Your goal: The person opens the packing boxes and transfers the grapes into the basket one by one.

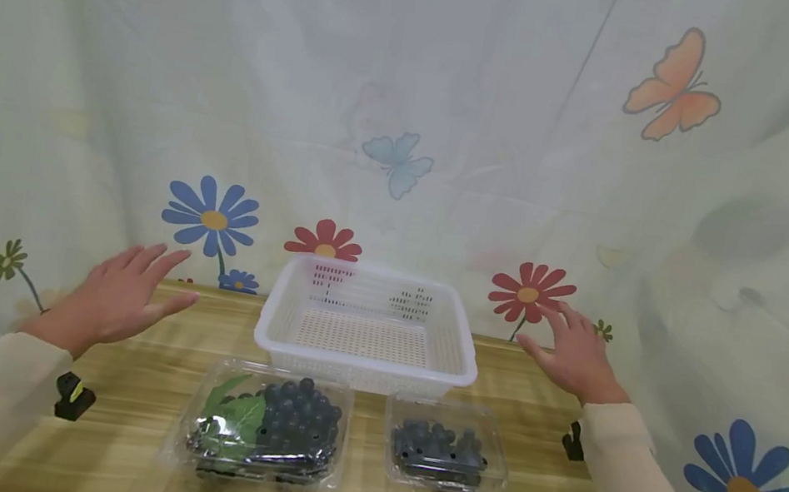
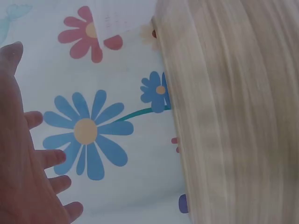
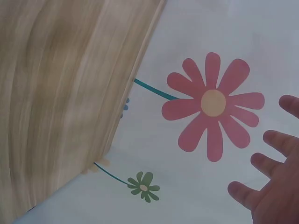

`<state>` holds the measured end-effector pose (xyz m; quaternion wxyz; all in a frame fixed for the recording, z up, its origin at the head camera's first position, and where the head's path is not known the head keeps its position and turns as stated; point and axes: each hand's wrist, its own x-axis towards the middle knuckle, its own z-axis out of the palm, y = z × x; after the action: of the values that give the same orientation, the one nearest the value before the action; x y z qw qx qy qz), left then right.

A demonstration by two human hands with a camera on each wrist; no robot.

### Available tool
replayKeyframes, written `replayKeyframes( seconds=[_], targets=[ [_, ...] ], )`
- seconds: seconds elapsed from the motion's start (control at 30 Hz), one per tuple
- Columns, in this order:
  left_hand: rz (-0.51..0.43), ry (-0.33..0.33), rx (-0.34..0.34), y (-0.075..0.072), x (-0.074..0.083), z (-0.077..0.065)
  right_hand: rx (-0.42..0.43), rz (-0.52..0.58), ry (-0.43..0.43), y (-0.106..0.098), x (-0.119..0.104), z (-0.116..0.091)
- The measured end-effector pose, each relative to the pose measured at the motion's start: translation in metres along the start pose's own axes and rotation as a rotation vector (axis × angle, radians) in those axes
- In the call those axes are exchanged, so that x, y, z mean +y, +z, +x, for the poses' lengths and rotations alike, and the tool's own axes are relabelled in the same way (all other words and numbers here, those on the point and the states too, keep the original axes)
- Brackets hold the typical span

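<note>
My left hand (image 1: 122, 296) hovers over the left part of the table, fingers spread and nothing in it. On the other side, my right hand (image 1: 576, 354) is raised in the same manner, also holding nothing. A white perforated plastic basket (image 1: 363, 372) stands between them at the table's far side, with its inside bare. In front of it, at left, sits a clear plastic box of dark grapes (image 1: 297, 426) with a green leaf (image 1: 239, 426). A smaller clear box of dark blue-black fruit (image 1: 442, 446) sits to its right. Both lids look closed.
The wooden table (image 1: 141, 379) ends at a pale curtain (image 1: 421, 56) printed with flowers and butterflies, which hangs at the back and both sides. Each wrist has a small black mount, such as the left mount (image 1: 74, 396).
</note>
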<state>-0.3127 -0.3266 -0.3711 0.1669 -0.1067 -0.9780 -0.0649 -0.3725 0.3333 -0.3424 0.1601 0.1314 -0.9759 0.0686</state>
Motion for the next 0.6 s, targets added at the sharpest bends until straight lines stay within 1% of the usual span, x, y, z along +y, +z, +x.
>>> replayKeyframes(
  seconds=[0.13,0.23,0.33,0.47,0.6],
  targets=[
    [0.000,0.012,-0.001,0.003,0.005,-0.009,-0.005,0.020,-0.039,0.004,-0.001,-0.005],
    [-0.026,0.020,0.003,0.006,0.008,-0.014,0.000,0.033,-0.044,0.007,-0.003,-0.009],
    [-0.048,0.042,0.025,0.008,0.011,-0.019,0.018,0.060,-0.045,0.010,-0.006,-0.012],
    [-0.050,0.067,0.056,0.010,0.015,-0.027,0.038,0.101,-0.069,0.012,-0.011,-0.016],
    [-0.057,0.091,0.065,0.012,0.020,-0.035,0.052,0.126,-0.099,0.014,-0.020,-0.021]
  ],
)
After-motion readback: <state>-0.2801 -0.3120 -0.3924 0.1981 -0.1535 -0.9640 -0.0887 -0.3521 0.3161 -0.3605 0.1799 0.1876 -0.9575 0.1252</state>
